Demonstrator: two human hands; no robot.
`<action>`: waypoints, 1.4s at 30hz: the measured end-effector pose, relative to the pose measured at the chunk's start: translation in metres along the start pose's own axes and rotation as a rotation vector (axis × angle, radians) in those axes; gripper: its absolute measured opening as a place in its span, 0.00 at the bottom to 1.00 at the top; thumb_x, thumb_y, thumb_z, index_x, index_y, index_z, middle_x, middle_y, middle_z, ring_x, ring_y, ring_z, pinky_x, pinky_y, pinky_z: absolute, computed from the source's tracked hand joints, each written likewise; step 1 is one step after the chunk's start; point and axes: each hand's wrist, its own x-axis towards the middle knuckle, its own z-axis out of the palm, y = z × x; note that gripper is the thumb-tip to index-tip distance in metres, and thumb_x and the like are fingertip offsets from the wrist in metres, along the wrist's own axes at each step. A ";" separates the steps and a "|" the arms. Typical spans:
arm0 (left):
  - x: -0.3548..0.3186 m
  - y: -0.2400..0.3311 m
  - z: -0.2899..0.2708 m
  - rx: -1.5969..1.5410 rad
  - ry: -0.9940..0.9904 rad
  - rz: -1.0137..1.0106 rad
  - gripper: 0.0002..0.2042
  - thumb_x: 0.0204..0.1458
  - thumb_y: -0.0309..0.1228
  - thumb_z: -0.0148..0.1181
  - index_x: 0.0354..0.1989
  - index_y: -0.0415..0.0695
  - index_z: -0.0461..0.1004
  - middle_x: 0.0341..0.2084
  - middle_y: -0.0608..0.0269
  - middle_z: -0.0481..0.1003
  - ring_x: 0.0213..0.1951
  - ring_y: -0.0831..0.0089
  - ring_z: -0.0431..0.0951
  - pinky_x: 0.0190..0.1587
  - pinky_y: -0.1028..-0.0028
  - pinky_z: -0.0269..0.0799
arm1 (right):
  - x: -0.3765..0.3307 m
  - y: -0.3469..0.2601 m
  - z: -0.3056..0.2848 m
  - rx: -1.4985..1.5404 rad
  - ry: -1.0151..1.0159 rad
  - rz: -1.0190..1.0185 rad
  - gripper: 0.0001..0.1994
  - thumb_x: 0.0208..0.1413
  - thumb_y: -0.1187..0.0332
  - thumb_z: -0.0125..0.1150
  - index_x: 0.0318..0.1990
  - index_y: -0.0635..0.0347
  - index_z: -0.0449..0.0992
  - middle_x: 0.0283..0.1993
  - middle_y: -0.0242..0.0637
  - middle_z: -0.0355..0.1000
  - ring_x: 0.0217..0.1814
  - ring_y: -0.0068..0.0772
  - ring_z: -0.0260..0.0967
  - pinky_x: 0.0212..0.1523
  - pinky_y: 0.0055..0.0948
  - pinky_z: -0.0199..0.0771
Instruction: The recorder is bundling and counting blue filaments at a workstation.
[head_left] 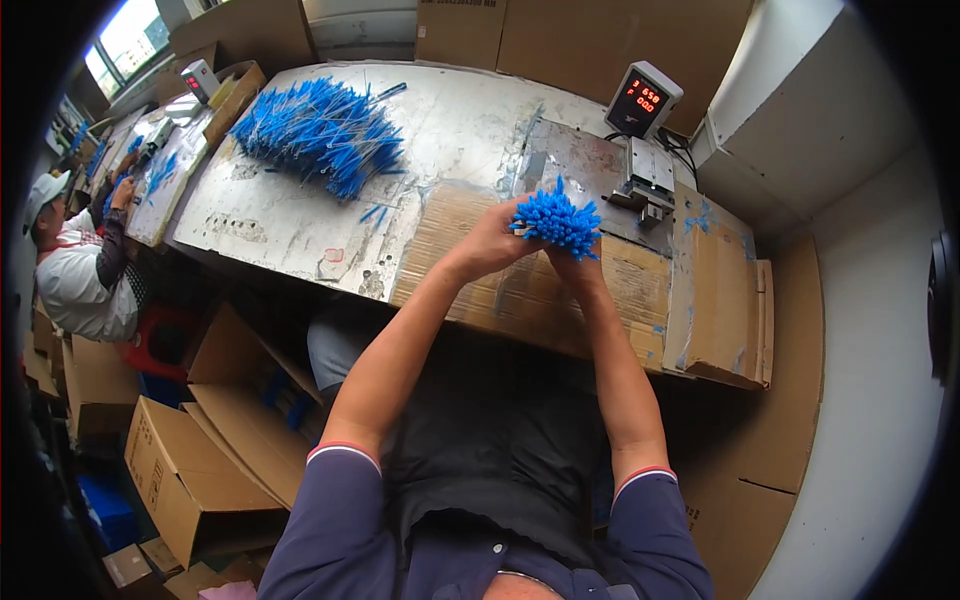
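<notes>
Both my hands are wrapped round an upright bundle of thin blue sticks point(555, 218), their ends pointing up in a dense cluster. My left hand point(492, 243) grips it from the left side. On the right, my right hand point(577, 268) closes round its lower part, with its fingers partly hidden by the sticks. The bundle is above the brown cardboard sheet point(480, 290) along the table's front edge. A large loose pile of similar blue sticks point(320, 135), with pale thin shafts among them, lies farther left on the white table.
A display box with red digits point(645, 100) stands behind a small metal fixture point(645, 180) at the back right. A cardboard box point(720, 290) sits at the table's right end. Open cartons point(200, 470) fill the lower left. A co-worker point(80, 260) sits at far left.
</notes>
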 end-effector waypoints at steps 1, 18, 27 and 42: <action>0.003 0.006 0.003 -0.048 -0.021 0.058 0.19 0.58 0.28 0.69 0.58 0.42 0.77 0.53 0.65 0.79 0.56 0.75 0.75 0.61 0.70 0.71 | -0.001 0.005 -0.005 -0.079 -0.012 -0.004 0.11 0.57 0.80 0.67 0.47 0.60 0.83 0.46 0.32 0.83 0.48 0.21 0.77 0.50 0.30 0.78; 0.015 -0.011 -0.017 -0.135 -0.029 -0.283 0.19 0.59 0.46 0.67 0.52 0.48 0.81 0.37 0.71 0.80 0.36 0.81 0.76 0.31 0.79 0.69 | 0.003 -0.008 -0.013 0.680 -0.232 0.374 0.21 0.52 0.77 0.64 0.56 0.61 0.77 0.51 0.38 0.79 0.53 0.37 0.77 0.57 0.37 0.76; 0.027 -0.023 -0.015 -0.177 0.068 -0.184 0.15 0.63 0.34 0.65 0.56 0.43 0.78 0.46 0.68 0.81 0.46 0.79 0.78 0.52 0.74 0.74 | 0.000 -0.010 -0.014 0.835 -0.250 0.358 0.19 0.55 0.77 0.60 0.56 0.63 0.77 0.51 0.40 0.80 0.53 0.39 0.78 0.59 0.38 0.77; 0.025 -0.038 0.008 -0.261 0.254 -0.238 0.12 0.58 0.28 0.68 0.50 0.40 0.81 0.44 0.64 0.82 0.45 0.76 0.80 0.52 0.73 0.75 | -0.002 0.000 0.012 0.559 0.090 0.276 0.16 0.57 0.79 0.66 0.53 0.61 0.80 0.51 0.35 0.80 0.50 0.30 0.78 0.53 0.30 0.78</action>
